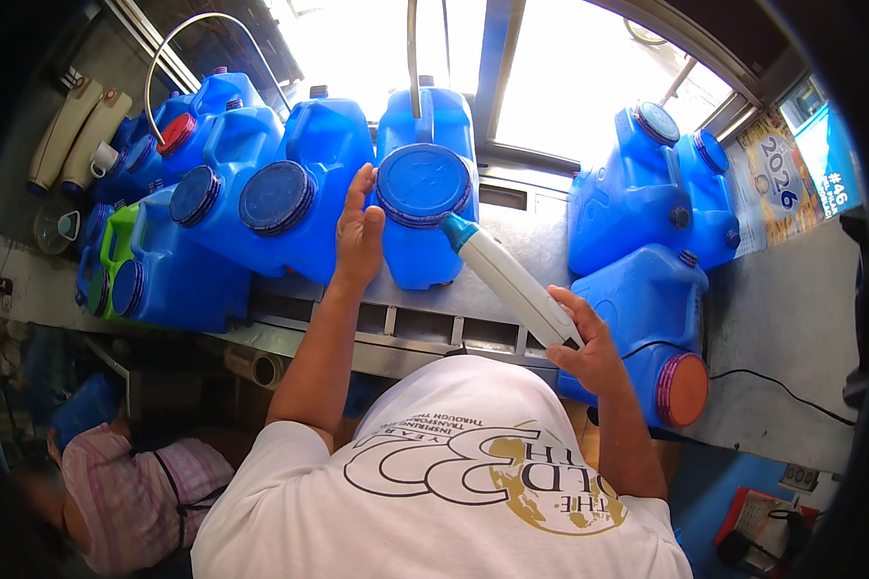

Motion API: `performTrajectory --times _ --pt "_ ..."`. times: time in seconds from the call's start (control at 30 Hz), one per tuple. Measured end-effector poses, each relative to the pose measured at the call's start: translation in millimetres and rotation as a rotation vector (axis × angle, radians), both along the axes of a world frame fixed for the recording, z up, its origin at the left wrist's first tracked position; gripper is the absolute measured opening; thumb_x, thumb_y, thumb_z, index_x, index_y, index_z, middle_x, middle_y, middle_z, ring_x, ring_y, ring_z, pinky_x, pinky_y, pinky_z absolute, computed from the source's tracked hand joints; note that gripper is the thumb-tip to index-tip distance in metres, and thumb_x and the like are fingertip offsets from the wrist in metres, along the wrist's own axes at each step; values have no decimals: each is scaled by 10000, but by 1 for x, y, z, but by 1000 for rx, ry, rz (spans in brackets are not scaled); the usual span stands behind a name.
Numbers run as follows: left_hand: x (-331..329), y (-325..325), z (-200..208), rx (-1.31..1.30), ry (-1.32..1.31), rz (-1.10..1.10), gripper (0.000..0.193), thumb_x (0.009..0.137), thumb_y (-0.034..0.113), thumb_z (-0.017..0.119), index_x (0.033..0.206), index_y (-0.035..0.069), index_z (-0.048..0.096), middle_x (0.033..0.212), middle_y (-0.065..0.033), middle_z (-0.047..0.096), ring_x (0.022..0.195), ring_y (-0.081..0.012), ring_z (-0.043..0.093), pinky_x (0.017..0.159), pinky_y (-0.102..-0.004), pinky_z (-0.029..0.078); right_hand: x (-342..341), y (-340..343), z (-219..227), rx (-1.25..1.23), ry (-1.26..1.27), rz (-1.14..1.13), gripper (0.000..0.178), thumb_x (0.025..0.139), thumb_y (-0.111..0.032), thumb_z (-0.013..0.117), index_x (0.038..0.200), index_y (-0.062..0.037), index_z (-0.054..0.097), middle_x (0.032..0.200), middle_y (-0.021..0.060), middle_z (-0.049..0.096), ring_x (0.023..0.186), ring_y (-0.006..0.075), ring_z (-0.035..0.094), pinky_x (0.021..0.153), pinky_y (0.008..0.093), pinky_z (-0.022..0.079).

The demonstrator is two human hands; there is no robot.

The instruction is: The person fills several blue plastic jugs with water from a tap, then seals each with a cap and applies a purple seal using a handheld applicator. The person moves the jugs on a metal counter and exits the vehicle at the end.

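A blue water jug stands on the metal counter in front of me, its wide round blue cap facing me. My left hand is upright at the left edge of that cap, fingers stretched out and holding nothing; whether it touches the cap I cannot tell. My right hand is closed around the back end of a long white heat gun. Its teal nozzle points at the lower right rim of the cap. A black cord runs off to the right from near my right hand.
More blue jugs crowd the left, with a green one among them. Several blue jugs stand at the right, one with an orange cap. A thin curved metal spout arches over the left jugs. Another person is at lower left.
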State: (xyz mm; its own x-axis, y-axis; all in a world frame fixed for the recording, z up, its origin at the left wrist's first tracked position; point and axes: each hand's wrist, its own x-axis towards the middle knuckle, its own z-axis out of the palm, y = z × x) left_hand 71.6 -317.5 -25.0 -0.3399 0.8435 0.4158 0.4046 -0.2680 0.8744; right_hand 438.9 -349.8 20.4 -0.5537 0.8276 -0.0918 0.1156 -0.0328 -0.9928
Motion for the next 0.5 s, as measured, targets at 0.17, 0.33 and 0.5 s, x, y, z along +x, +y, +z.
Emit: performTrajectory --times 0.17,0.33,0.5 --pt "-7 -11 8 7 -16 34 926 907 785 377 1500 73 386 1445 -172 493 1327 -295 479 1116 -408 354 2 8 22 -20 -84 -30 771 773 -30 725 1480 -95 425 1239 120 616 1133 174 582 993 333 462" --pt "-4 -1 9 22 38 3 911 913 776 380 1499 78 393 1420 -167 515 1330 -303 475 1122 -423 346 0 1 16 67 -89 69 765 775 -29 718 1478 -91 424 1239 123 615 1102 172 592 975 334 473" --pt "-9 -7 8 -31 16 32 913 913 772 389 1501 74 390 1462 -170 477 1365 -317 440 1133 -429 331 4 3 15 -89 -89 -41 773 776 -30 737 1481 -95 425 1303 125 582 1180 181 560 1031 341 435"
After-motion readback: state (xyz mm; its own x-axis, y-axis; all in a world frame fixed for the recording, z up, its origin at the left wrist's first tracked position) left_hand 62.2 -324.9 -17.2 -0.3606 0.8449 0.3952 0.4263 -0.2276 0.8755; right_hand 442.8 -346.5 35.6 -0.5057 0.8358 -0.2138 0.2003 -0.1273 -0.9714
